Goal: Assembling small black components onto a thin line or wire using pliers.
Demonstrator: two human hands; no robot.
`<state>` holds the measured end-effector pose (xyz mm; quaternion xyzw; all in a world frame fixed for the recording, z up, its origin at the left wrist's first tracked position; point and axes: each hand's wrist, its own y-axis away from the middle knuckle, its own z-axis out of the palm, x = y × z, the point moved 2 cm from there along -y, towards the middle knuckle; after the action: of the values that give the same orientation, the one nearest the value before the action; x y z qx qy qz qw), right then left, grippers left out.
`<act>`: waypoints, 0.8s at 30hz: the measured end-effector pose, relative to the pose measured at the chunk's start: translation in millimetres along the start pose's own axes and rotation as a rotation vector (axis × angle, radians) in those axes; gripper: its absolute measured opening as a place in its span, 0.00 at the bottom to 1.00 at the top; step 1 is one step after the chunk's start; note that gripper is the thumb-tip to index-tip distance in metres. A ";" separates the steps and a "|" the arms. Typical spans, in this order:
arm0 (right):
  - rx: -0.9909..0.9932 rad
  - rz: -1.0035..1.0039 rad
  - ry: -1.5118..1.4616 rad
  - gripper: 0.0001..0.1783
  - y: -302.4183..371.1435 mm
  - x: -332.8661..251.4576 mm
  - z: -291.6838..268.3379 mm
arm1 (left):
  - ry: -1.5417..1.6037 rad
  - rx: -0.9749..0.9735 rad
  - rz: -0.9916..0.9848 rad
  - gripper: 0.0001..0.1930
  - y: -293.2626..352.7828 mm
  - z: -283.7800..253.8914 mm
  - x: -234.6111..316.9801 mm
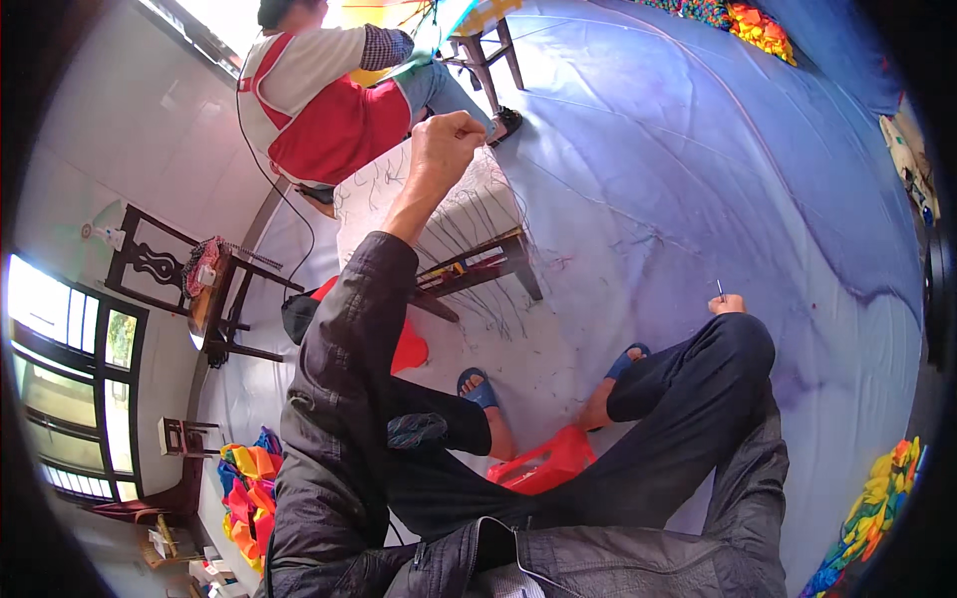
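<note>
Black-sleeved, the left hand [446, 148] hangs over a small desk [522, 269], fingers pressed together, though whether they pinch anything cannot be told, while the right hand [730, 304], by the knee [743, 344], has its fingers closed around a slim tool [721, 290], probably light and stiff. Dark threads [478, 204] lie across the desk's pale cloth [354, 214] and trail over its edge, likely limp and quick to tangle, best taken singly by a loose end; beyond sits a red-aproned co-worker [339, 130].
</note>
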<state>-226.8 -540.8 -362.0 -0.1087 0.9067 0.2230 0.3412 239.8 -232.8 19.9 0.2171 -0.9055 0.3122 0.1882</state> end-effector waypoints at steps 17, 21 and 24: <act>-0.136 0.103 0.093 0.11 2.1 13.1 17.8 | 0.094 -0.052 -0.073 0.08 2.8 7.7 -0.6; -0.188 0.075 0.072 0.12 -14.5 44.5 36.5 | 0.162 -0.028 -0.048 0.06 4.4 8.7 -4.0; -0.293 0.081 0.006 0.13 -12.8 51.9 51.1 | -0.003 -0.085 -0.047 0.08 6.6 9.7 -6.1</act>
<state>-231.8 -529.9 -435.0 -0.1212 0.8691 0.3662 0.3095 239.6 -232.7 6.7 0.2308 -0.9128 0.2688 0.2031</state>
